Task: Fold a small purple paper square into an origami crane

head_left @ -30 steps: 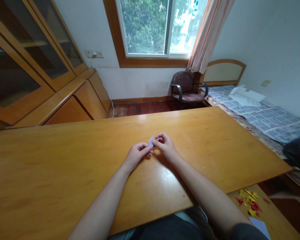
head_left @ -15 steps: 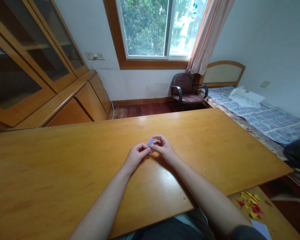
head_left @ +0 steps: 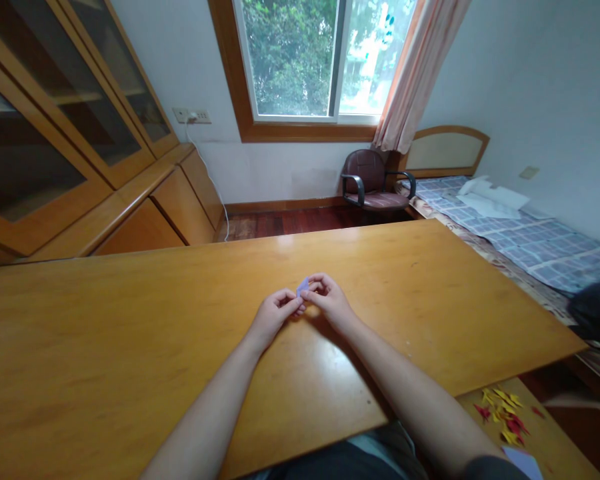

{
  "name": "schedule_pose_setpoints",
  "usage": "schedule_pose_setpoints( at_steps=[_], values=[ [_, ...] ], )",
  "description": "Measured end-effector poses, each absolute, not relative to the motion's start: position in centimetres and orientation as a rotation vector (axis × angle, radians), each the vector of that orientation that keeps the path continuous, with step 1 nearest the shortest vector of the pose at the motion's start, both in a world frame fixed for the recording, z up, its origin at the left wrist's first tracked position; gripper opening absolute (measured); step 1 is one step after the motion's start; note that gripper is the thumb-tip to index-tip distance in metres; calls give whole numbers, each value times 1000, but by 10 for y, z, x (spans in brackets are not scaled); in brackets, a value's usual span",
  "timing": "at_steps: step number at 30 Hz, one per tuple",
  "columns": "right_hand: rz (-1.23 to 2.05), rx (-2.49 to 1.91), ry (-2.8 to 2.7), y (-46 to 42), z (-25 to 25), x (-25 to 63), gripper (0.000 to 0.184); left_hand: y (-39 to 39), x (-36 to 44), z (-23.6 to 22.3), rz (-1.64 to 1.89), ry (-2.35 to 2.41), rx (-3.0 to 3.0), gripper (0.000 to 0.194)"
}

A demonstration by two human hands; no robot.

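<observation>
A small folded piece of purple paper (head_left: 303, 287) is held up just above the table, between my two hands. My left hand (head_left: 279, 312) pinches its lower left edge between thumb and fingers. From the right, my right hand (head_left: 329, 300) grips the same paper, thumb in front and fingers curled behind. The fingers cover much of the paper, so its full folded shape is hidden.
A wide wooden table (head_left: 130, 320) lies under my forearms. On a lower surface at right are several yellow and red folded paper pieces (head_left: 503, 413) and purple sheets (head_left: 523, 461). Beyond stand a chair (head_left: 365, 173), a bed (head_left: 540, 233) and a cabinet (head_left: 130, 200).
The view has shifted slightly, so everything sits a little lower in the picture. Both hands keep hold of the purple paper, whose upper tip leans slightly more to the right.
</observation>
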State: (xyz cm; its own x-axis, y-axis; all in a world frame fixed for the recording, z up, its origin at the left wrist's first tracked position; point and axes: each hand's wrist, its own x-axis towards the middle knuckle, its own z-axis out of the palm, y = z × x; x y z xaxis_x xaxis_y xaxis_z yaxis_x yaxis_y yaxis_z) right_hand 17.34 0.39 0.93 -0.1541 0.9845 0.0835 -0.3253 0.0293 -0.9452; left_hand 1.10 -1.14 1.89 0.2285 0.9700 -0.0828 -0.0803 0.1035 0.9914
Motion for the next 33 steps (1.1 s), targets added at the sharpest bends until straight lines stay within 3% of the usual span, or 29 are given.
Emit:
schedule_pose_setpoints(
  at_steps=[33],
  values=[
    [1369, -788, -1075, 1, 1, 168, 44, -9, 8, 8, 1012, 1036, 1145, 26]
  ],
)
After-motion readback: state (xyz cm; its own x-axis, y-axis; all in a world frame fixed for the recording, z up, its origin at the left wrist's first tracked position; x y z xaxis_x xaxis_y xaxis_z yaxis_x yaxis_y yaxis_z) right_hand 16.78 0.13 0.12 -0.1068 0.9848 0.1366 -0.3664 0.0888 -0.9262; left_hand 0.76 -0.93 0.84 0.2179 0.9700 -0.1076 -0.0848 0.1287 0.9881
